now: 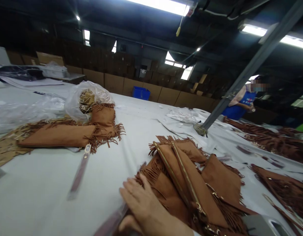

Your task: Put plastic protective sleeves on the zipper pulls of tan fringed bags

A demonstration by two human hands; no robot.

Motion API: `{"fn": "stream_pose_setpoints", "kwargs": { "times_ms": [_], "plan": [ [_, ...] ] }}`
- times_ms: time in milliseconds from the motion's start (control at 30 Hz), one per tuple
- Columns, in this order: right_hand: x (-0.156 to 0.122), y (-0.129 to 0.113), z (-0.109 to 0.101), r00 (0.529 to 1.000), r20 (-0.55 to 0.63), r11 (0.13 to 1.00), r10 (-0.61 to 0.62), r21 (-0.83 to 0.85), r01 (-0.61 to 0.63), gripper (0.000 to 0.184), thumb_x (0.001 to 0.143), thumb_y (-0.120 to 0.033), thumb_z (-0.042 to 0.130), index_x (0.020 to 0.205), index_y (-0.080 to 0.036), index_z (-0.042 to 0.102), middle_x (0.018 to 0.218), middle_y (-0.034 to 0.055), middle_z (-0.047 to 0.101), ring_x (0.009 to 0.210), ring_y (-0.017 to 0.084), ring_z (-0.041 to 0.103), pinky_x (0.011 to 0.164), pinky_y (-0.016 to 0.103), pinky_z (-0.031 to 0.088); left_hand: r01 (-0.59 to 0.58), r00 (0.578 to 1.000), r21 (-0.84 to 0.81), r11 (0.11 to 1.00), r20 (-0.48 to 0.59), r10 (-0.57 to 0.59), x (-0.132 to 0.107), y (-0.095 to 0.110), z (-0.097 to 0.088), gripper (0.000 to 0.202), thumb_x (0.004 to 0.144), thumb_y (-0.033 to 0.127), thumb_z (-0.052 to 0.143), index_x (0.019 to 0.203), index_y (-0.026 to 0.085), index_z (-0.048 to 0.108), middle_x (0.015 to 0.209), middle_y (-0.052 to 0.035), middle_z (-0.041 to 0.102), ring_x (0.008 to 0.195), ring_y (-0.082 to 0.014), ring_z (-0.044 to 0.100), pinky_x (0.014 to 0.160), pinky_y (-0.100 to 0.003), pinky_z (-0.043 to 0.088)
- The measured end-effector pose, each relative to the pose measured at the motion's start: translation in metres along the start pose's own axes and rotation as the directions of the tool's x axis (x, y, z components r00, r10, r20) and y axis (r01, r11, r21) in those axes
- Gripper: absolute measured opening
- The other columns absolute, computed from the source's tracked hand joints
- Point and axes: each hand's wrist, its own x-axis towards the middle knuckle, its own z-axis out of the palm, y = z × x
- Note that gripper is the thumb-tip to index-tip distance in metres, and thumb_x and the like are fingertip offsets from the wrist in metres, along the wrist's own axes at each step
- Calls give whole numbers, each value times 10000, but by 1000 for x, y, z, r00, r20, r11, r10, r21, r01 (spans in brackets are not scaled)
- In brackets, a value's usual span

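My right hand (143,208) lies at the bottom centre on a pile of brown suede fringed bags (190,183) with gold zips. Its fingers point up and to the left, resting close together on the fringe. The thumb curls under a blurred dark brown strap (110,224) that runs out to the lower left, so the hand seems closed on the strap. My left hand is out of view.
A second heap of fringed bags (60,135) lies at the left by a clear plastic bag (88,96). A loose strap (78,177) lies on the white table (43,196). A slanted metal pole (252,65) stands at the right, more bags (284,188) beyond. A co-worker in a blue apron (241,103) stands far right.
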Motion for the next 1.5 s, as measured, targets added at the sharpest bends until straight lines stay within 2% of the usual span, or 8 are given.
{"fn": "stream_pose_setpoints", "kwargs": {
  "times_ms": [133, 233, 633, 867, 1000, 1100, 1267, 1500],
  "plan": [
    [-61, 38, -12, 852, -251, 673, 459, -528, -518, 660, 758, -267, 678, 1365, -183, 433, 1407, 243, 429, 1287, 444, 371, 972, 653, 320, -20, 1000, -176, 984, -6, 19, 0, 4, 4, 469, 704, 321, 681, 1141, 149, 668, 1129, -110, 698, 1151, -259, 585, 984, -367, 446],
    [-88, 75, -25, 723, -263, 402, 639, -687, -606, 686, 714, -117, 678, 1346, -273, 461, 1425, 232, 397, 1230, 467, 422, 865, 625, 409, 24, 999, -315, 949, -28, -35, 0, -3, 1, 692, 632, 213, 764, 1288, 229, 546, 1214, -106, 662, 1182, -282, 565, 1048, -433, 390],
    [-114, 169, -164, 726, -280, 207, 628, -839, -503, 694, 799, -32, 450, 1455, -195, 293, 992, 193, 572, 909, 314, 544, 693, 383, 480, 70, 997, -382, 921, 37, -60, 1, -4, -3, 874, 578, 195, 786, 1372, 265, 428, 1309, -106, 595, 1222, -304, 526, 1055, -436, 380],
    [-106, 115, -98, 636, -131, 422, 760, -645, -637, 407, 882, -265, 480, 1265, -153, 561, 1285, 228, 526, 1092, 341, 542, 894, 487, 439, 202, 979, -403, 893, 52, -198, -5, 0, -9, 796, 638, 126, 759, 1350, 254, 429, 1266, -96, 625, 1174, -263, 567, 1016, -387, 426],
    [-114, 27, -29, 760, 65, 719, 647, -385, -579, 869, 707, -539, 663, 1446, -216, 339, 1497, 159, 334, 1354, 373, 305, 1071, 541, 286, 252, 967, -434, 865, 84, -240, -3, 7, -10, 656, 733, 308, 742, 1324, 251, 462, 1165, -90, 680, 1068, -251, 634, 933, -377, 496],
    [-125, -5, -7, 680, 117, 680, 724, -285, -675, 812, 677, -433, 702, 1402, -193, 426, 1445, 197, 406, 1307, 402, 382, 1031, 590, 321, 349, 937, -430, 832, 151, -315, -2, 12, -13, 598, 796, 535, 620, 1288, 210, 520, 1127, -131, 689, 989, -261, 666, 843, -368, 542],
    [-137, 22, -41, 731, -4, 731, 682, 45, -681, 394, 882, -255, 399, 1189, -207, 640, 1138, 93, 692, 1037, 241, 644, 933, 401, 485, 317, 945, -469, 824, 78, -319, 0, 12, -16, 739, 801, 668, 482, 1409, 269, 350, 1101, -129, 689, 821, -225, 708, 752, -342, 558],
    [-155, 51, -89, 510, -296, 585, 808, 295, -756, 444, 803, -447, 539, 1104, -155, 687, 1083, 96, 716, 1001, 310, 655, 925, 449, 498, 362, 907, -481, 799, -17, -421, 9, 3, -17, 588, 859, 587, 481, 1360, 291, 398, 1009, -89, 702, 749, -196, 723, 664, -298, 562]
  ]
}}
